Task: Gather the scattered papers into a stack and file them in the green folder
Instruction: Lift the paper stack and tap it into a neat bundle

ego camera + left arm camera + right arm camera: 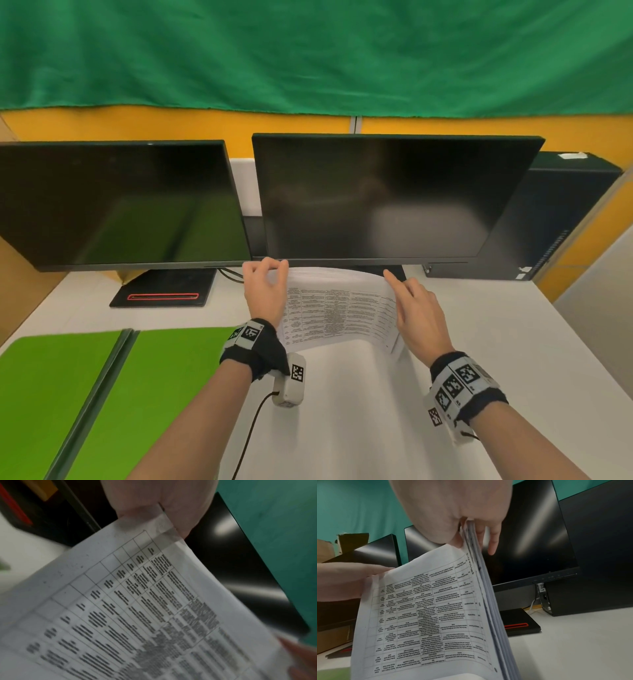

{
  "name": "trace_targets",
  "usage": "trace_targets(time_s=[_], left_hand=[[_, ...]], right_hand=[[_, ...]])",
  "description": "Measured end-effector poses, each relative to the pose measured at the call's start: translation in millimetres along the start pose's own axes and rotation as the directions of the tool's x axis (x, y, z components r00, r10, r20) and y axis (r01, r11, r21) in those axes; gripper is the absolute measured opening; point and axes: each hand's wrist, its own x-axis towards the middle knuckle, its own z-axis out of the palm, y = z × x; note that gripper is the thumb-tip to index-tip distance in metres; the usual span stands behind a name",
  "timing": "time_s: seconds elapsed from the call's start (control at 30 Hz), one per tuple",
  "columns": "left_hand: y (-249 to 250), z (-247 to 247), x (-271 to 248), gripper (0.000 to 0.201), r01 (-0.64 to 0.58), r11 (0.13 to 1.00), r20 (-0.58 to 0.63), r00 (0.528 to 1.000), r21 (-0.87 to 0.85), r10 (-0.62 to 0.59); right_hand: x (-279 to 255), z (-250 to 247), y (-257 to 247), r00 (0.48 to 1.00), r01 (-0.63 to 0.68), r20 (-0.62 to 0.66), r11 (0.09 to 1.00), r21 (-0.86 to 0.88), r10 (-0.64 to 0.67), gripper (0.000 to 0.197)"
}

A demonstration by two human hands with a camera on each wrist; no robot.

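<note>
Stack of papers held upright on edge on white desk, just in front of right monitor, printed table facing near side. Left hand pinches stack's top left corner. Right hand grasps right edge, thumb in front, fingers behind. Green folder lies open, near left, apart from stack.

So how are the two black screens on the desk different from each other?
The left monitor reflects green, and its stand has a red stripe. The right monitor looks plain dark grey and sits slightly higher in the head view; its stand is mostly hidden behind the papers. Both are switched off.
</note>
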Motion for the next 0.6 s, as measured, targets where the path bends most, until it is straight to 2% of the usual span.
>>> trace_targets(time_s=[0.03,0.07,0.1,0.13,0.17,0.23,0.27,0.3,0.4,0.47,0.53,0.6], left_hand=[[2,-1,1,0.027,-0.093,0.984,0.004,0.996,0.152,0.094],[4,0,0,0.032,-0.203,0.916,0.045,0.979,0.345,0.199],[8,2,-2,0.039,-0.318,0.805,0.127,0.947,0.501,0.295],[15,5,-5,0.046,-0.433,0.690,0.244,0.901,0.580,0.359],[23,11,-10,0.051,-0.544,0.595,0.382,0.839,0.592,0.388],[41,29,-21,0.050,-0.719,0.477,0.635,0.685,0.506,0.358],[50,39,-26,0.044,-0.769,0.440,0.712,0.619,0.464,0.332],[57,47,-30,0.042,-0.790,0.418,0.745,0.589,0.449,0.312],[70,59,-35,0.051,-0.787,0.385,0.762,0.593,0.482,0.260],[76,54,-33,0.049,-0.780,0.420,0.753,0.597,0.464,0.278],[82,40,-24,0.043,-0.740,0.506,0.696,0.639,0.442,0.328],[82,22,-7,0.038,-0.622,0.678,0.634,0.716,0.392,0.291]], right_hand=[[0,-2,0,1.000,-0.019,0.020,0.999,0.036,0.019,0.047],[1,-2,1,0.999,-0.036,0.032,0.996,0.078,0.033,0.040],[3,-3,1,0.998,-0.047,0.033,0.992,0.113,0.044,0.034],[5,-3,1,0.998,-0.056,0.030,0.989,0.134,0.052,0.028],[6,-3,1,0.998,-0.063,0.024,0.988,0.142,0.060,0.024],[8,-4,-1,0.997,-0.071,0.020,0.987,0.141,0.069,0.020],[9,-4,-1,0.998,-0.069,0.023,0.988,0.138,0.066,0.020],[10,-4,-2,0.998,-0.065,0.025,0.989,0.136,0.062,0.020],[8,-4,4,0.992,-0.121,-0.008,0.970,0.213,0.126,0.031],[1,-1,14,0.960,-0.242,-0.047,0.908,0.342,0.274,0.049],[-7,3,25,0.890,-0.398,-0.006,0.783,0.478,0.456,0.072],[-12,6,32,0.817,-0.527,0.136,0.631,0.569,0.560,0.093]])
